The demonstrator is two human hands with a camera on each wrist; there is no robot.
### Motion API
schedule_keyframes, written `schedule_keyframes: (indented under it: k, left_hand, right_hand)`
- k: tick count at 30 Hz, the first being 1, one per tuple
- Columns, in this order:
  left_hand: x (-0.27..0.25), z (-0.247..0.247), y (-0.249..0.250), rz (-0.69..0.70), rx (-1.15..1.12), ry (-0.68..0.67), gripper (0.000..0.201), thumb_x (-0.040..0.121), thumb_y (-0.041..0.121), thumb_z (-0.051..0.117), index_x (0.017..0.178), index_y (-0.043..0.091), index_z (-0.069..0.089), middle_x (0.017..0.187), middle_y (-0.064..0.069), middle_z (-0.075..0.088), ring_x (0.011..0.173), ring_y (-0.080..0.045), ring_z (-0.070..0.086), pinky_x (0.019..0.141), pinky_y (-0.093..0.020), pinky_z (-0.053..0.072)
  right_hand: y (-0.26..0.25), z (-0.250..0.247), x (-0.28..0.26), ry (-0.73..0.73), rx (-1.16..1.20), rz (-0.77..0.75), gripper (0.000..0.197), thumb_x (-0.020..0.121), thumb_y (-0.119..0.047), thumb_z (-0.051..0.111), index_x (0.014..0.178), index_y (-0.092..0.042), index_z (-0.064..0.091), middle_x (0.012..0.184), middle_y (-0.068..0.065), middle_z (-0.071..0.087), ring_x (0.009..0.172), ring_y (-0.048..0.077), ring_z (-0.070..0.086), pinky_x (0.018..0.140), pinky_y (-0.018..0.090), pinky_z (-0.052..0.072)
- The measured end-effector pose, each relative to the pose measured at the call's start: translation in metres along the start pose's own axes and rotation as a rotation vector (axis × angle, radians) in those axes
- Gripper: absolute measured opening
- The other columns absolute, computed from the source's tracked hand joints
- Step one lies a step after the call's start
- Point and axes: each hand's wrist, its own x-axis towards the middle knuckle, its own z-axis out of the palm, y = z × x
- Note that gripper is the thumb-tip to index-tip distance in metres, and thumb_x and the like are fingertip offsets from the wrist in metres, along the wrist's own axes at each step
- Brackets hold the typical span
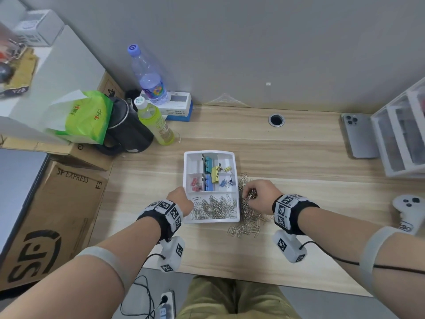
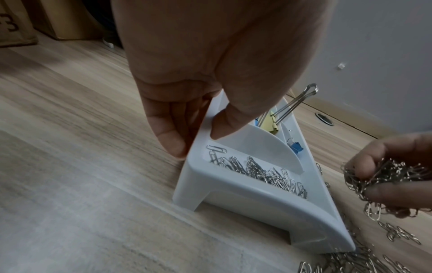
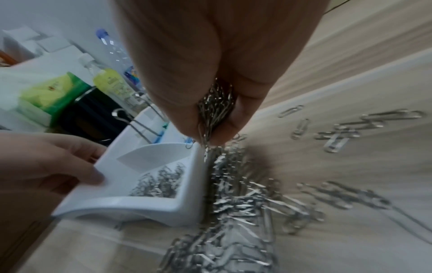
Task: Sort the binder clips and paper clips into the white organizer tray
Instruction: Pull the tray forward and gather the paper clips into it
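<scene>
The white organizer tray (image 1: 236,178) sits mid-desk; its upper compartments hold coloured binder clips (image 1: 208,180), its long front compartment a heap of silver paper clips (image 1: 215,207). My left hand (image 1: 181,199) pinches the tray's left rim (image 2: 201,129), thumb inside, fingers (image 2: 173,144) outside. Just right of the tray, my right hand (image 1: 257,194) grips a bunch of paper clips (image 3: 215,109), lifted just above the loose pile (image 1: 248,223) on the desk. The bunch (image 2: 383,179) hangs from the fingers beside the tray's right wall (image 3: 187,206).
Behind the tray to the left stand a green bottle (image 1: 155,122), a black kettle (image 1: 128,130), a water bottle (image 1: 148,75) and a green bag (image 1: 85,116). A phone (image 1: 358,134) and clear drawers (image 1: 402,132) are at right. A white controller (image 1: 408,208) lies near my right forearm.
</scene>
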Motion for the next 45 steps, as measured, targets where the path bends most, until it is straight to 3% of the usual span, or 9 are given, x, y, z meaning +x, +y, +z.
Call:
schedule_keyframes:
  k: [3,7,13,15,20,26,32,39,45]
  left_hand:
    - [-0.001,-0.001,0.000,0.002,0.010,-0.004,0.030,0.087,0.007,0.043,0.116,0.007,0.051,0.106,-0.012,0.059,0.086,-0.028,0.063,0.068,-0.033,0.055]
    - [0.000,-0.001,-0.001,0.006,0.013,-0.002,0.028,0.088,0.006,0.043,0.116,0.006,0.049,0.104,-0.012,0.057,0.087,-0.030,0.063,0.072,-0.035,0.056]
    - [0.001,-0.001,-0.002,0.009,0.017,-0.013,0.032,0.089,0.006,0.043,0.121,0.006,0.046,0.108,-0.011,0.055,0.092,-0.030,0.063,0.077,-0.038,0.058]
    - [0.001,0.000,-0.002,0.008,0.023,-0.010,0.031,0.090,0.007,0.043,0.121,0.004,0.046,0.105,-0.010,0.052,0.089,-0.030,0.061,0.073,-0.035,0.054]
    - [0.001,-0.001,-0.001,0.017,0.019,0.010,0.029,0.092,0.008,0.045,0.121,0.005,0.047,0.101,-0.009,0.051,0.085,-0.028,0.058,0.068,-0.032,0.050]
    - [0.000,-0.005,-0.002,-0.002,0.040,0.041,0.036,0.092,0.009,0.047,0.127,0.003,0.048,0.102,-0.009,0.052,0.087,-0.029,0.061,0.075,-0.035,0.055]
    - [0.002,-0.012,-0.012,-0.015,0.060,0.080,0.031,0.091,0.011,0.048,0.121,0.004,0.051,0.106,-0.011,0.056,0.089,-0.028,0.057,0.077,-0.036,0.054]
    - [0.003,-0.008,-0.016,0.001,0.012,0.098,0.028,0.093,0.012,0.047,0.119,0.003,0.048,0.104,-0.011,0.053,0.089,-0.028,0.055,0.073,-0.034,0.049]
    - [0.002,-0.007,-0.016,-0.010,0.006,0.094,0.030,0.093,0.012,0.047,0.122,0.003,0.048,0.101,-0.010,0.052,0.088,-0.029,0.055,0.071,-0.034,0.047]
  right_hand:
    - [-0.019,0.005,0.002,-0.053,0.018,-0.055,0.020,0.076,-0.005,0.067,0.082,-0.023,0.069,0.096,-0.012,0.063,0.072,0.014,0.065,0.065,0.021,0.055]
    - [-0.038,0.026,0.006,-0.087,0.038,-0.102,0.015,0.077,-0.015,0.074,0.083,-0.028,0.069,0.105,-0.006,0.066,0.091,0.019,0.066,0.088,0.037,0.055]
    - [-0.048,0.047,0.006,-0.161,0.009,-0.089,0.030,0.083,-0.017,0.070,0.112,-0.024,0.072,0.121,-0.005,0.067,0.108,0.014,0.062,0.098,0.028,0.049]
    - [-0.047,0.046,0.004,-0.174,0.031,-0.074,0.032,0.085,-0.014,0.066,0.114,-0.026,0.071,0.123,-0.005,0.066,0.103,0.013,0.064,0.093,0.024,0.051]
    - [-0.040,0.039,0.001,-0.151,0.138,-0.068,0.034,0.088,-0.006,0.056,0.109,-0.027,0.072,0.109,-0.016,0.060,0.059,-0.007,0.061,0.049,0.005,0.045]
    - [-0.025,0.018,0.001,0.077,0.093,-0.028,0.022,0.084,-0.017,0.061,0.101,-0.030,0.068,0.092,-0.011,0.068,0.080,0.005,0.065,0.076,0.030,0.059]
    - [0.001,0.007,0.022,0.131,-0.206,0.063,0.057,0.082,-0.019,0.059,0.138,-0.016,0.046,0.136,0.008,0.046,0.123,0.024,0.045,0.103,0.041,0.045]
    - [-0.002,0.012,0.041,-0.017,-0.401,0.006,0.070,0.077,-0.024,0.058,0.143,-0.021,0.036,0.146,0.005,0.033,0.135,0.025,0.033,0.109,0.045,0.037]
    - [0.005,0.030,0.026,-0.056,-0.451,-0.140,0.057,0.078,-0.026,0.059,0.133,-0.029,0.048,0.127,-0.002,0.046,0.119,0.019,0.040,0.100,0.041,0.041]
